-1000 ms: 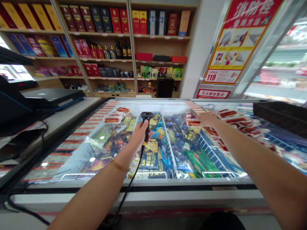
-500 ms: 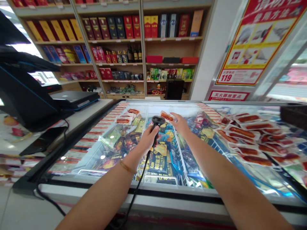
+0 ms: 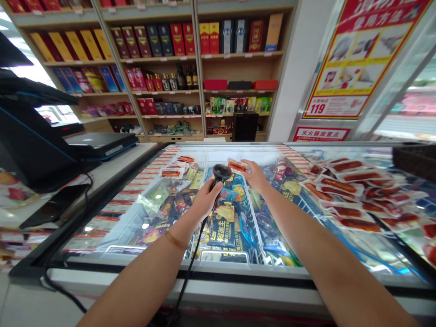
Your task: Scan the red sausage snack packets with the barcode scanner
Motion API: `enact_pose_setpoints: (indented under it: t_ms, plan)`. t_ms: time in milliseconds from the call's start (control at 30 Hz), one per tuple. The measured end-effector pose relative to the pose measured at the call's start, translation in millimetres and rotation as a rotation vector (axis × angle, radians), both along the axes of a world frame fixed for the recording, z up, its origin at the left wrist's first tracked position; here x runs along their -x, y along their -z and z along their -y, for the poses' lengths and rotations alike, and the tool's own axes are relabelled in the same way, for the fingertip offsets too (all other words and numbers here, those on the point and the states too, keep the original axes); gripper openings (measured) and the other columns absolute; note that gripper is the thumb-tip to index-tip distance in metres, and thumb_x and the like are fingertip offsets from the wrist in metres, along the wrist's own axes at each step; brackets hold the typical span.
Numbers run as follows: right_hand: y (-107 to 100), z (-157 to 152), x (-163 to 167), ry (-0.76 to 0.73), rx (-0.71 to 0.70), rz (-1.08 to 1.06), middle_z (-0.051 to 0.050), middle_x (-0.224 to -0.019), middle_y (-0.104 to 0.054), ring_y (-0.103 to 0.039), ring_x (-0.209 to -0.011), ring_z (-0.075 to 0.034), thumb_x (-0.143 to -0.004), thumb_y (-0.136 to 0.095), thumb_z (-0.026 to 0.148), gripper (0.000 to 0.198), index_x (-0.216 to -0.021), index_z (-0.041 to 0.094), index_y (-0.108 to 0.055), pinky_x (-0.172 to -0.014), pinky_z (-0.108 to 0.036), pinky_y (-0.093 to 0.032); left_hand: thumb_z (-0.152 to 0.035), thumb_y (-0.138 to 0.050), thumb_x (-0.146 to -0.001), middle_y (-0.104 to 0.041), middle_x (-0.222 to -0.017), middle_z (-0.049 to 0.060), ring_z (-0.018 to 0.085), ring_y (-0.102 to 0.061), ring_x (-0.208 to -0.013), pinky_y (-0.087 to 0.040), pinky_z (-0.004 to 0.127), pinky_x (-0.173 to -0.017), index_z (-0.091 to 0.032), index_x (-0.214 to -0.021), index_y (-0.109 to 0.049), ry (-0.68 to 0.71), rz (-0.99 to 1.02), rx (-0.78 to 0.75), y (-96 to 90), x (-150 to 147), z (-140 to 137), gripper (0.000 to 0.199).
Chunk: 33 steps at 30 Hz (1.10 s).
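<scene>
My left hand is wrapped round the handle of a black barcode scanner, whose cord hangs down toward me. Just right of the scanner's head, my right hand pinches a packaged sausage by its right end. Both hands are above the glass lid of a chest freezer. On the glass to the left lie a few packaged sausages. A larger heap of packaged sausages is spread on the glass at the right.
Bagged frozen goods show through the glass in wire baskets. At the left stands a counter with a black scale. A dark box sits at the far right. Shelves of boxes line the back.
The view has shifted slightly, so most things appear a little further left. Both hands keep their grips, and the scanner's head looks tilted a bit more toward the sausage pack.
</scene>
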State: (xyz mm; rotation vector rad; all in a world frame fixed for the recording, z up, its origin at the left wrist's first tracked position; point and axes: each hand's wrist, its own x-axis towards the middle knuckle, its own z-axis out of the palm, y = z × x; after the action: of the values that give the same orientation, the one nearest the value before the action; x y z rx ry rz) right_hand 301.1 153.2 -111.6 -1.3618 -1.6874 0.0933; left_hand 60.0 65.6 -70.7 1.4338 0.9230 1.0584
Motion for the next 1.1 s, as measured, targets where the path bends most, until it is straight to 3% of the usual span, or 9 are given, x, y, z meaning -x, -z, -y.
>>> enact_pose_setpoints:
  t_ms: [1100]
  plan:
    - [6.6,-3.9,-5.0,-0.018,-0.078,0.042,-0.011,-0.123,-0.06,-0.055,-0.119,-0.026,-0.081,-0.054,0.019,0.052,-0.133,0.021,-0.056,-0.108,-0.044,-0.04,-0.064,-0.068,-0.074,-0.055,-0.06,-0.005,0.007,-0.047,-0.034,-0.035,0.019,-0.032,-0.02,-0.088,-0.052,0.138,0.084,0.045,-1.6,3.3,5.1,0.049]
